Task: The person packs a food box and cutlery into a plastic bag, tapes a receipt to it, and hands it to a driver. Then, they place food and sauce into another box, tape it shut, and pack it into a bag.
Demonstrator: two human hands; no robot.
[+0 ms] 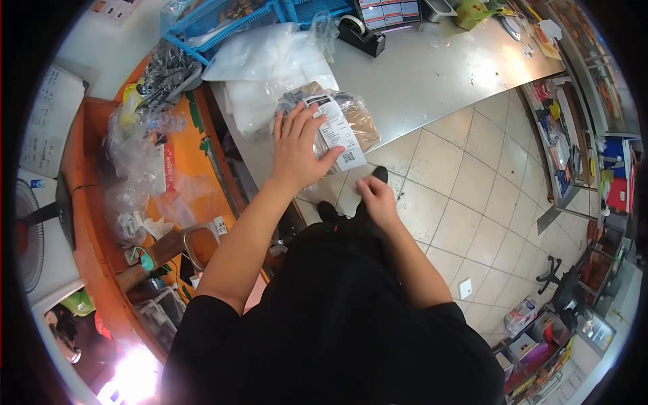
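Left grip (298,150) was splayed pretty flat on a long paper slip (339,132) atop a crinkly plastic-wrapped package (364,127), upper middle; right grip (378,200) was curled, can't tell if empty.

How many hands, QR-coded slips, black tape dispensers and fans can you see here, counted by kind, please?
Hands: 2 (left hand, right hand)
QR-coded slip: 1
Black tape dispenser: 1
Fan: 1
Total: 5

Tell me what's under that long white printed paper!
A brown package in clear crinkly plastic peeks out past the right edge of the long white printed paper. What's directly beneath is hidden by paper and the bare left hand, so I can't tell.
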